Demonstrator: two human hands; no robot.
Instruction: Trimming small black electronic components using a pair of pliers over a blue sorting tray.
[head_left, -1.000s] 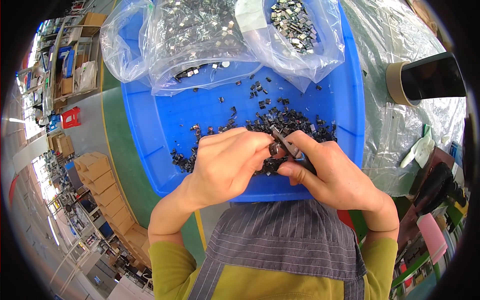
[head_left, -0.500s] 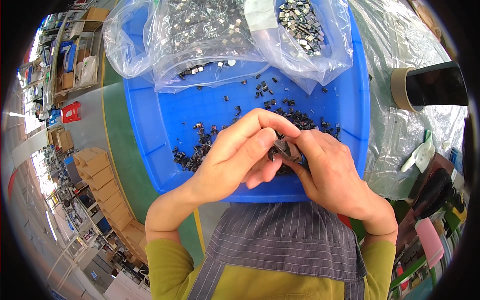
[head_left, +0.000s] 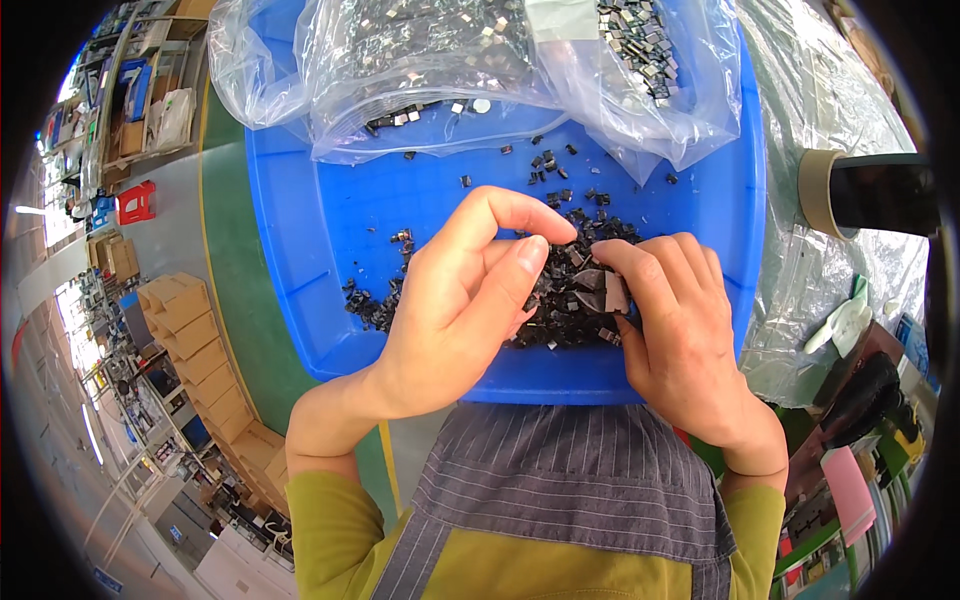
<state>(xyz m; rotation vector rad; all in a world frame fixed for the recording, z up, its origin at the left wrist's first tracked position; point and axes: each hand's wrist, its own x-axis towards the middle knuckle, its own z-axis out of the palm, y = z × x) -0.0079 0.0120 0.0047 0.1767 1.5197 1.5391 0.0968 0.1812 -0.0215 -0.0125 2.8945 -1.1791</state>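
My left grip [head_left: 450,300] hovers loosely over the blue tray [head_left: 345,205], forefinger arched, its tip apart from the thumb's. My right grip [head_left: 685,320] is curled around the pliers [head_left: 614,292], knuckles up, the pliers' head over the heaped black parts [head_left: 555,328]. Both elbows bend outward.

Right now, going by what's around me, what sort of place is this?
Probably a factory or workshop floor: a blue tray holds many small dark parts, and cardboard boxes line a green floor strip edged in yellow.
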